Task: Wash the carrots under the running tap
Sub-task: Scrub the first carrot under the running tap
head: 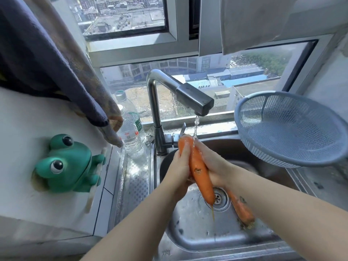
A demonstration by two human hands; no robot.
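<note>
I hold one long orange carrot (200, 172) over the steel sink (190, 234), its thick end up under the thin stream from the metal tap (190, 97). My left hand (178, 166) wraps its left side and my right hand (212, 162) presses its right side. The carrot's tip points down over the drain (219, 198). A second carrot (242, 209) lies on the sink floor, partly hidden under my right forearm.
A blue mesh colander (290, 127) sits tilted on the sink's right rim. Two clear water bottles (131, 132) stand left of the tap. A green frog figure (67, 164) rests on the white counter at left. Dark cloth (56, 59) hangs above it.
</note>
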